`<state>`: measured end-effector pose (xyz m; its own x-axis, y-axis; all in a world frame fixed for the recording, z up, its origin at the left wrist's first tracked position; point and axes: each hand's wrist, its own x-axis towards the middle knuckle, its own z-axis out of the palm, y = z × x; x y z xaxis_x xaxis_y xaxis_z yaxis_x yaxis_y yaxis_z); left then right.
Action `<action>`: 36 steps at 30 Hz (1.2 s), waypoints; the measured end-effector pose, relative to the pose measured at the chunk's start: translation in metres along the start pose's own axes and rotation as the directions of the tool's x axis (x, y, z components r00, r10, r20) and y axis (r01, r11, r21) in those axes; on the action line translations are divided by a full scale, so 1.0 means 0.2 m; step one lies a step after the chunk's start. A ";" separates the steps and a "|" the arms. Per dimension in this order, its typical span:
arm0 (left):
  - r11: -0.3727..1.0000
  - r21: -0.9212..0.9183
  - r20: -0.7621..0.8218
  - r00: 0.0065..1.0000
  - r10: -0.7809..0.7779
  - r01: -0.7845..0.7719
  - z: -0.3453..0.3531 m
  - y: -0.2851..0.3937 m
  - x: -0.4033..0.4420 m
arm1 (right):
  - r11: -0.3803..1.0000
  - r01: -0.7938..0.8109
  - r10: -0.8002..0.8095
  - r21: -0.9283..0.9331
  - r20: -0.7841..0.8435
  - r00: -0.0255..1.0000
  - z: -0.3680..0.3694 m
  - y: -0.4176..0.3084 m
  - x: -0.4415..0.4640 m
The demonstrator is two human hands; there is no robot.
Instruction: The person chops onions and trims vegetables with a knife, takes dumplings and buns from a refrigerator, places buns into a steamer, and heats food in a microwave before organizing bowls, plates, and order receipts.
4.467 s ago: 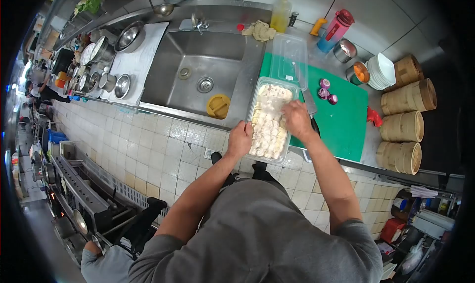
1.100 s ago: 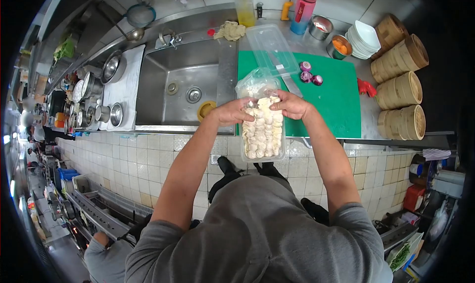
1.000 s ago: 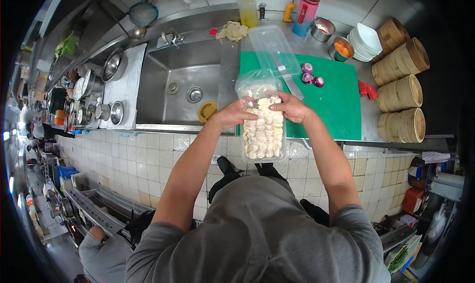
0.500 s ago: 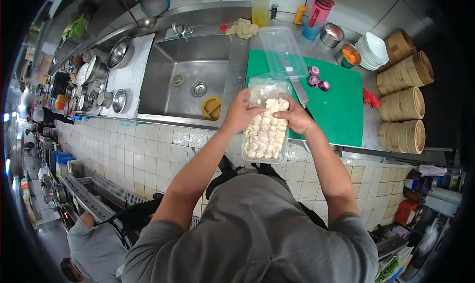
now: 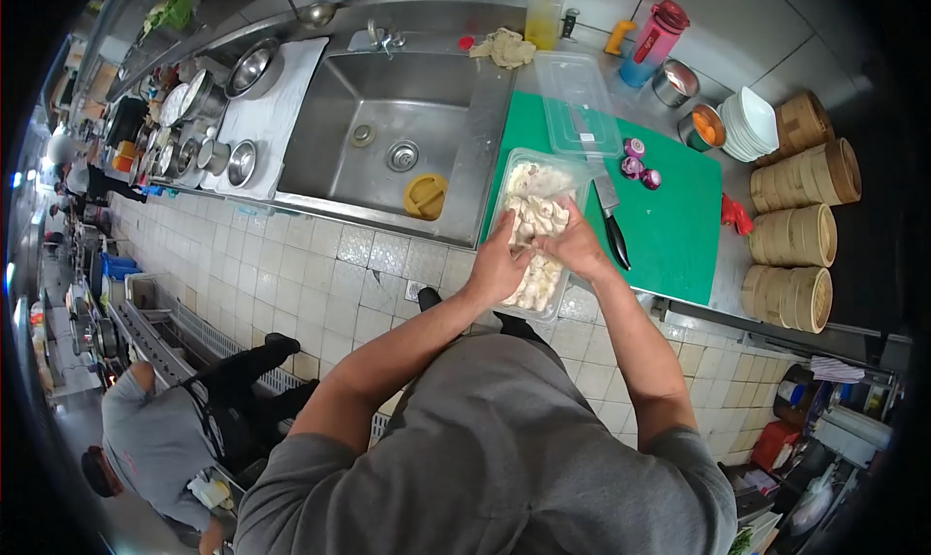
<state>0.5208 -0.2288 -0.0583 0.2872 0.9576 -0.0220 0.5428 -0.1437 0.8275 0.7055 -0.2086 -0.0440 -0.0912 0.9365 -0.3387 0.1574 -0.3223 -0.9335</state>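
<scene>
The left hand [image 5: 499, 267] and right hand [image 5: 579, 242] were at the clear container [image 5: 508, 175], fingers bent against pale dumplings [image 5: 536, 215]; whether they gripped any could not be told. The container overlapped the green cutting board's [image 5: 669, 230] near left corner, beside a knife [image 5: 614, 233].

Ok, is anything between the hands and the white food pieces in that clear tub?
Nothing visible: the left hand and right hand both touch the white pieces in the open tub. The knife lies to the right on the green board.

The tub [image 5: 580, 177] looks clear, glossy plastic; the sink [image 5: 398, 104], smooth metal.
</scene>
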 end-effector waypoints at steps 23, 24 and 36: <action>0.981 -0.144 0.064 0.991 -0.119 0.127 -0.04 -0.03 0.08 | 0.798 -0.258 0.070 0.544 0.342 0.937 -0.09 0.03 0.08; 0.985 -0.123 0.062 0.992 -0.114 0.120 -0.05 -0.02 0.08 | 0.794 -0.264 0.071 0.548 0.348 0.935 -0.09 0.03 0.08; 0.996 0.015 0.306 0.948 -0.091 0.091 -0.21 0.08 0.21 | 0.834 -0.268 0.019 0.482 0.460 0.887 -0.15 0.04 0.12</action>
<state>0.5087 -0.1815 -0.0226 0.4642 0.8444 -0.2675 0.5781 -0.0600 0.8138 0.7341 -0.1851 -0.0554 -0.5307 0.7613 -0.3724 -0.3184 -0.5863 -0.7449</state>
